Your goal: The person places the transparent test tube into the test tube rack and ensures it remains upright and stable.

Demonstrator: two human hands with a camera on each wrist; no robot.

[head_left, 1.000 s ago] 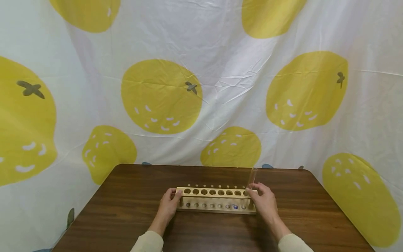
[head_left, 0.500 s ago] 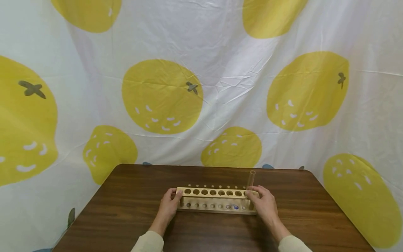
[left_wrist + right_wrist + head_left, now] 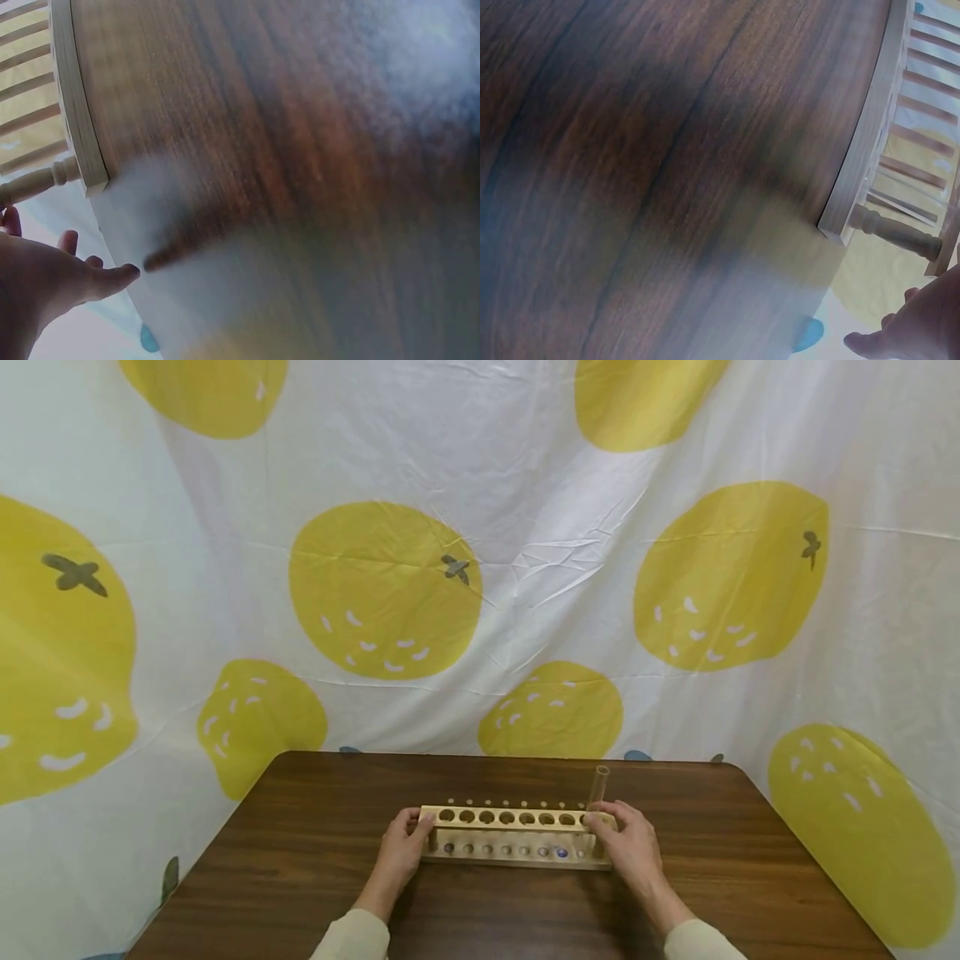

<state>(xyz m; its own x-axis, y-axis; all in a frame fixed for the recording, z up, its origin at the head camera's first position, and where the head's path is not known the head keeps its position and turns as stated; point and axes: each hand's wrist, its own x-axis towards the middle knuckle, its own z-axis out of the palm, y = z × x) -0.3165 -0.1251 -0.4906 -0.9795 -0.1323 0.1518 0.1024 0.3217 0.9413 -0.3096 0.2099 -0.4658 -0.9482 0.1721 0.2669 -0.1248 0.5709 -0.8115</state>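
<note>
A light wooden test tube rack (image 3: 517, 821) stands on the dark wood table. Its top rail has a row of round holes. One clear test tube (image 3: 599, 787) stands in the rightmost hole, its upper part above the rail. My left hand (image 3: 403, 845) grips the rack's left end, thumb on the near side. At the right end my right hand (image 3: 632, 842) holds the top rail beside the tube, thumb in front; its other fingers are partly hidden. In the left wrist view the left hand (image 3: 52, 281) appears low at the left; the right hand (image 3: 919, 322) shows in the right wrist view.
Short pegs (image 3: 506, 802) line the rack's back edge. A blue spot (image 3: 562, 853) shows on the lower board near the right. The brown table (image 3: 337, 793) meets a white cloth with yellow fruit prints (image 3: 386, 589) behind it.
The test tube has dropped slightly and stands straighter in the rightmost hole. My right hand has shifted from the tube down onto the rack's right end. The left hand has stayed put.
</note>
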